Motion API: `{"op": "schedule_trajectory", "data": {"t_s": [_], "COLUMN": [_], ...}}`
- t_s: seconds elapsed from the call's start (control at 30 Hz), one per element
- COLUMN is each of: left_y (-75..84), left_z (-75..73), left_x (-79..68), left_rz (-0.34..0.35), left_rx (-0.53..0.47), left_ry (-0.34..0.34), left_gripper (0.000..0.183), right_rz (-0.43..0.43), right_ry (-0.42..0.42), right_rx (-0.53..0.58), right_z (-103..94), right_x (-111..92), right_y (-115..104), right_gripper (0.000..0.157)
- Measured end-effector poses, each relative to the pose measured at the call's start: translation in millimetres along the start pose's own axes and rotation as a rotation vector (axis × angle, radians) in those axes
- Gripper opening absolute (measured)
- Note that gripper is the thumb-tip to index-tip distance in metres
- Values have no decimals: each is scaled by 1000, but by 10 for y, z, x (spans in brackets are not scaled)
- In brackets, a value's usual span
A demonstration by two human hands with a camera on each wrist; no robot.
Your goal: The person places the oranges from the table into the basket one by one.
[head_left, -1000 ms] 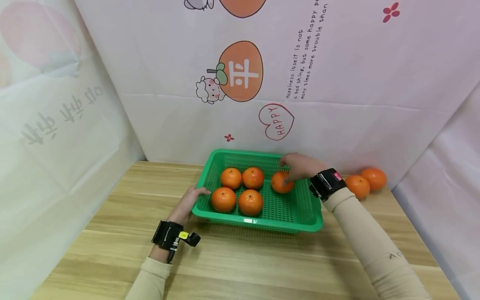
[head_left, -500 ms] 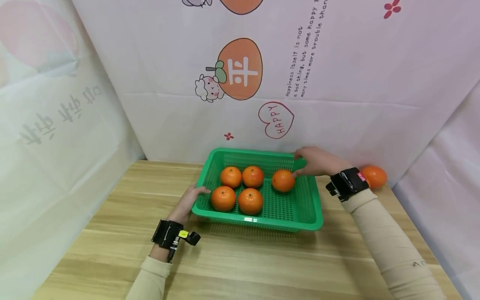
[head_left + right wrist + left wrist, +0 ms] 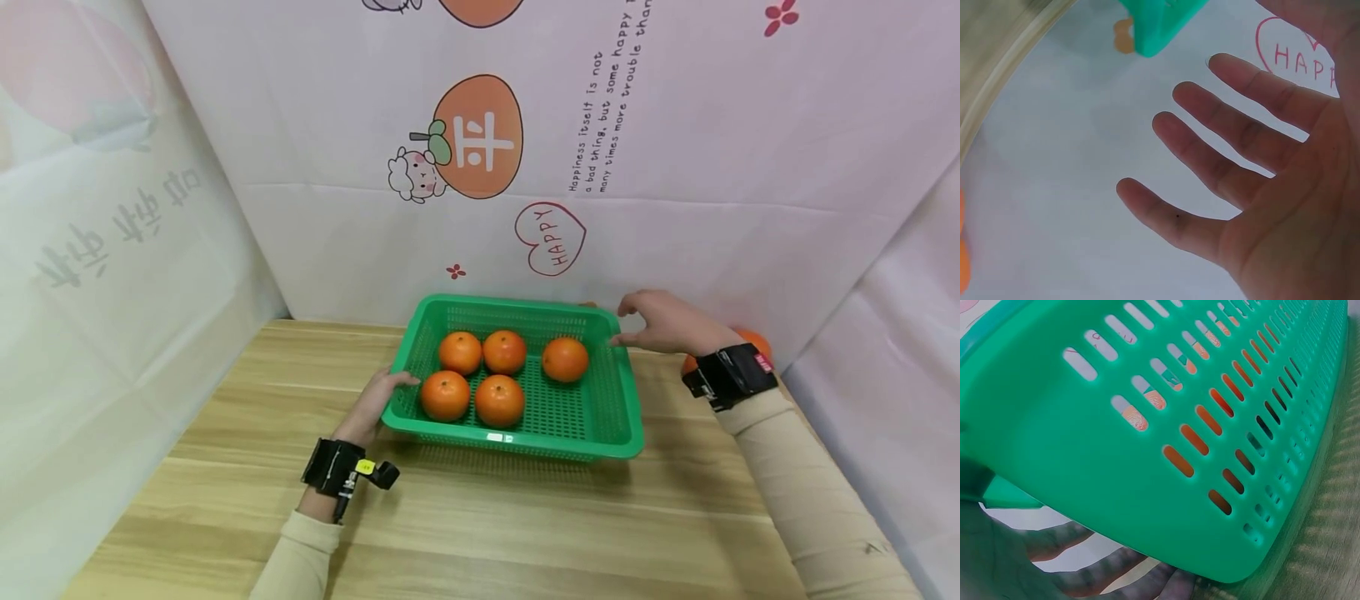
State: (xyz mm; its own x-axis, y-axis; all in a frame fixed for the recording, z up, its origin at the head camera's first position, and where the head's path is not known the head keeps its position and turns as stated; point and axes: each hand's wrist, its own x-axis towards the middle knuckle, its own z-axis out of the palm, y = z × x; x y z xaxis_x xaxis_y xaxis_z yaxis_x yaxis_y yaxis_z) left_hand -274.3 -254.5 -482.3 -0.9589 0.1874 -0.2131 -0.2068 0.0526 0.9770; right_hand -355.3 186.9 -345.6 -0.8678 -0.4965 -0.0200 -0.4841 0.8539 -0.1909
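Note:
A green plastic basket (image 3: 570, 447) stands on the wooden table with several oranges in it, grouped at its left. One more orange (image 3: 566, 360) sits apart toward the right inside. With the thumb over the rim, my left hand (image 3: 367, 408) holds the basket's left end; the left wrist view shows its fingers (image 3: 1107, 570) along the outside of the basket wall (image 3: 1104, 469). My right hand (image 3: 663, 323) is off the basket's right back corner, holding nothing. Its fingers are spread and relaxed in the right wrist view, palm (image 3: 1297, 206) bare.
Two oranges lie at the table's back right, one (image 3: 754, 340) showing behind the right wrist strap (image 3: 731, 377), the other mostly hidden by it. A printed white cloth (image 3: 337, 250) rises right behind the basket, with cloth on both sides too.
My right hand has let go of the orange in the basket's right part and moved right, out over the rim. The left hand keeps its hold on the basket.

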Motion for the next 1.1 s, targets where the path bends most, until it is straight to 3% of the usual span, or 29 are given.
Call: {"op": "schedule_trajectory", "data": {"t_s": [0.57, 1.1], "left_y": [-43, -17], "left_z": [12, 14], "left_x": [-8, -5], "left_rz": [-3, 12], "left_rx": [2, 13], "left_ry": [-5, 13], "left_gripper": [69, 67], "right_rz": [45, 159], "right_ry": [48, 33], "right_rx": [48, 18], "right_z": [151, 227], "right_x": [-308, -487], "right_y": [426, 785], "right_gripper": [42, 61]}}
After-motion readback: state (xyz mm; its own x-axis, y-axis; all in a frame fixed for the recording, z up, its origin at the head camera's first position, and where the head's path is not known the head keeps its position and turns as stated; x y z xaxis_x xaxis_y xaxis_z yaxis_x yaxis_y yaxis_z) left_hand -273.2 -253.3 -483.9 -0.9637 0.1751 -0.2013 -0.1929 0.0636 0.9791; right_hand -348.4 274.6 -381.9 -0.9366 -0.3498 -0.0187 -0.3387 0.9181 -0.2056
